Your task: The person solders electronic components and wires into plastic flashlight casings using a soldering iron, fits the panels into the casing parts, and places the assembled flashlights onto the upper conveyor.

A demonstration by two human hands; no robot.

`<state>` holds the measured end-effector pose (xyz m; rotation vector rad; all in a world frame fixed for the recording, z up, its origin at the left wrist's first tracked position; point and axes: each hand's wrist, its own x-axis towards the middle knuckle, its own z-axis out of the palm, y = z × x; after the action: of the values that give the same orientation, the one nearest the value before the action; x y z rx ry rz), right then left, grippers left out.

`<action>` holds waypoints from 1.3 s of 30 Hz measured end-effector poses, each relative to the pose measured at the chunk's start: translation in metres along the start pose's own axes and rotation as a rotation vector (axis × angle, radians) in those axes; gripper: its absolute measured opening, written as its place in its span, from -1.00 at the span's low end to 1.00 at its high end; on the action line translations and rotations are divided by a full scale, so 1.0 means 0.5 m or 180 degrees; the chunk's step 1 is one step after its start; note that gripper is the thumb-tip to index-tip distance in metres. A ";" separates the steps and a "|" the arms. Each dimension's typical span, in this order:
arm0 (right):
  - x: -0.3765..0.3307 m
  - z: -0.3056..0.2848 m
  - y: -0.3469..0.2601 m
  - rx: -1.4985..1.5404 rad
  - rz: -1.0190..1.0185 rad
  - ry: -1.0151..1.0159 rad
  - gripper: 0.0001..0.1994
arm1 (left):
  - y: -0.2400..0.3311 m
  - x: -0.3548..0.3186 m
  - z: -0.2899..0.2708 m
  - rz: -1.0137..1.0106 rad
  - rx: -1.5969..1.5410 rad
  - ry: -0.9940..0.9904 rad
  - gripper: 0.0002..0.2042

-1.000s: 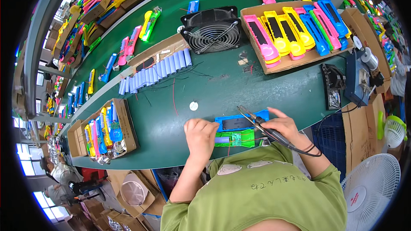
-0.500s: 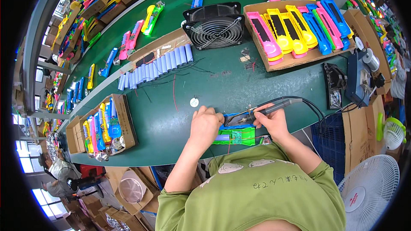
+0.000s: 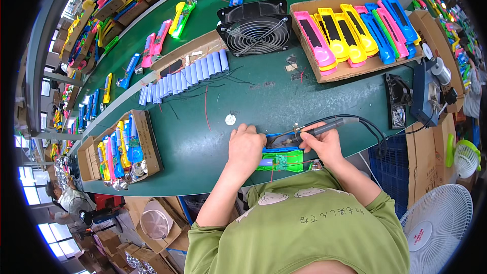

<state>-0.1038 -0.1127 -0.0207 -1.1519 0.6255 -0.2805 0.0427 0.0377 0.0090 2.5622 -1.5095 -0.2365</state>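
Observation:
My right hand [image 3: 324,144] is closed around the grey handle of a soldering iron [image 3: 335,124], whose tip points left over a blue plastic housing [image 3: 283,149]. At that housing's left end my left hand [image 3: 245,147] is closed, its fingertips pinched together; whatever is between them is hidden. Just nearer to me lies a green plastic housing [image 3: 297,168] with a green circuit board [image 3: 288,160] and a purple-blue battery cell [image 3: 265,163] in it. Thin wires run from the board. My left hand partly covers the cell's end.
A row of battery cells [image 3: 185,77] with loose wires lies behind, beside a black fan [image 3: 255,35]. A carton [image 3: 350,74] of coloured housings stands back right, another carton [image 3: 153,144] at left. A soldering station [image 3: 425,96] with solder spool sits right.
My left hand has shifted slightly right, over the end of the cell. The soldering iron stays almost in place over the blue housing.

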 end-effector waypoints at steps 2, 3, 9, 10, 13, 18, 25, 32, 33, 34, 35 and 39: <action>-0.009 -0.009 0.002 0.0086 -0.0194 0.0043 -0.87 | 0.001 0.002 -0.001 -0.0011 0.0022 -0.0019 -0.96; -0.015 -0.011 0.003 0.0172 -0.0387 0.0087 -0.87 | 0.000 0.002 0.000 0.0004 0.0023 0.0002 -0.96; -0.052 -0.044 -0.025 -0.1319 -0.1966 0.0244 -0.72 | -0.003 -0.003 0.001 0.0103 0.0194 0.0121 -0.96; -0.046 -0.056 -0.016 -0.1754 -0.2383 0.0306 -0.68 | -0.003 -0.004 0.002 0.0091 0.0274 0.0113 -0.96; -0.044 -0.077 -0.027 -0.2415 -0.2554 0.0227 -0.58 | -0.003 -0.003 0.008 0.0137 0.0299 0.0211 -0.97; -0.049 -0.089 -0.028 -0.3013 -0.2481 0.0039 -0.43 | 0.008 -0.003 0.001 0.0038 0.0360 0.0171 -0.99; -0.043 -0.097 -0.017 -0.3021 -0.2206 -0.0173 -0.44 | 0.019 -0.007 -0.002 0.0087 0.0670 0.0183 -0.98; -0.047 -0.095 -0.015 -0.2826 -0.2172 -0.0143 -0.40 | 0.096 -0.049 -0.043 0.0651 0.0155 0.0492 -0.82; -0.046 -0.094 -0.016 -0.2828 -0.2198 -0.0145 -0.40 | 0.100 -0.051 -0.034 0.0686 0.0133 0.0439 -0.75; -0.044 -0.094 -0.019 -0.2815 -0.2202 -0.0143 -0.41 | 0.097 -0.047 -0.033 0.0684 0.0145 0.0461 -0.75; -0.046 -0.091 -0.016 -0.2789 -0.2180 -0.0138 -0.41 | 0.095 -0.047 -0.030 0.0518 -0.0077 0.0896 -0.72; -0.042 -0.093 -0.025 -0.2975 -0.2155 -0.0115 -0.43 | 0.060 -0.057 -0.020 -0.0346 -0.0792 0.1337 -0.65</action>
<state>-0.1469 -0.1423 -0.0146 -2.2643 0.2959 -0.5669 0.0056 0.0487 0.0269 2.3118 -1.1153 0.0939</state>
